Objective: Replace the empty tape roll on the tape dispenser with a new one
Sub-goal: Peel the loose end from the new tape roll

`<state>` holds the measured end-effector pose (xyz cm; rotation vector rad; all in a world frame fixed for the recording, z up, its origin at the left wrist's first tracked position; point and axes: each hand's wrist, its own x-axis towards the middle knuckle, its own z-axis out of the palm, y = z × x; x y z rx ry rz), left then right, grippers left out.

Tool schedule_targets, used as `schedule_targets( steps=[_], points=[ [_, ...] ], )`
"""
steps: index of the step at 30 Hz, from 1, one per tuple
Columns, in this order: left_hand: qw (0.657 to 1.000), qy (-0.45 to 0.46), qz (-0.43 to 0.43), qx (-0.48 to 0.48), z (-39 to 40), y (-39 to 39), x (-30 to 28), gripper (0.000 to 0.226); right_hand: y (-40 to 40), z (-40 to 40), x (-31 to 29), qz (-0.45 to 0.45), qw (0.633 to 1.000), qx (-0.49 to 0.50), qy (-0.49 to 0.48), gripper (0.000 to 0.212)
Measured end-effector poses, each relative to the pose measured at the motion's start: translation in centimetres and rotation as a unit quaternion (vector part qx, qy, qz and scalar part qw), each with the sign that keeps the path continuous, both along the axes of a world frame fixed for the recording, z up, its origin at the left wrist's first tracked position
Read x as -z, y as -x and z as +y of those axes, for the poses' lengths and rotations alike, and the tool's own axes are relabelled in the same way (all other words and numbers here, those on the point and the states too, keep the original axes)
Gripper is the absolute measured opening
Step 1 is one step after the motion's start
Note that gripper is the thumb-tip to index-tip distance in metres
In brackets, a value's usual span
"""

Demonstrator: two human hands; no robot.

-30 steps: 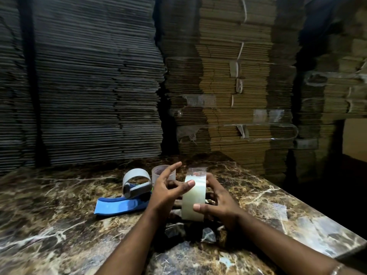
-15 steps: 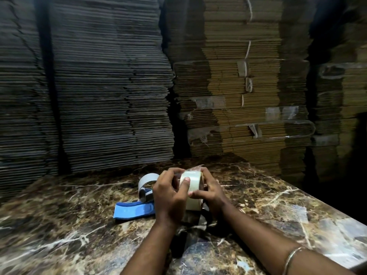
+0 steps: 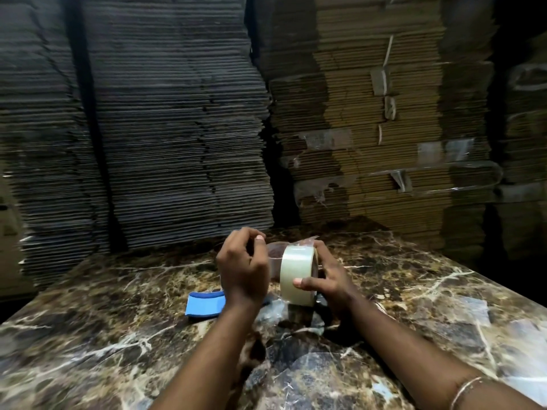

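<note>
Fingers (image 3: 306, 282) of right hand (image 3: 331, 279) are wrapped round a pale translucent roll of clear packing tape (image 3: 297, 275), held upright on edge just above the brown marble-patterned worktop (image 3: 118, 321). Left hand (image 3: 242, 272) is curled beside the roll, thumb and fingertips pinched near a clear film strip; contact cannot be told. A blue-handled tape dispenser (image 3: 204, 304) is seen lying left, partly hidden. Flattened cardboard stacks (image 3: 177, 128) are piled behind.

Packaging storeroom: flattened cardboard stacks (image 3: 177, 128) behind marble-pattern table (image 3: 88, 335).
</note>
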<state>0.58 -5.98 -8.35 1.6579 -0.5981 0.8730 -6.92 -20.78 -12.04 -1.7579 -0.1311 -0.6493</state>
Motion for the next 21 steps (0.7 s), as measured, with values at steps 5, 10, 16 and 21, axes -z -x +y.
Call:
schedule_targets(
  steps=[5, 10, 16, 21],
  points=[
    [0.982, -0.177, -0.059, -0.026, 1.6, -2.1, -0.3, 0.011, -0.3, 0.0, 0.3, 0.002, 1.0, 0.004, -0.007, 0.075],
    [0.923, -0.304, 0.217, -0.088, 1.8, -4.5, -0.6, 0.036, -0.3, 0.1, 0.5, 0.004, 1.0, 0.01, -0.001, 0.07],
    [0.931, -0.178, 0.314, 0.049, 2.0, -3.3, -1.1, 0.028, 0.1, 0.7, 0.5, 0.008, 0.995, 0.04, 0.09, 0.072],
    [0.903, -0.083, 0.407, 0.11, 2.0, -3.3, -1.2, 0.029, 0.8, 1.3, 0.0, -0.01, 0.99, 0.045, 0.133, 0.07]
  ],
)
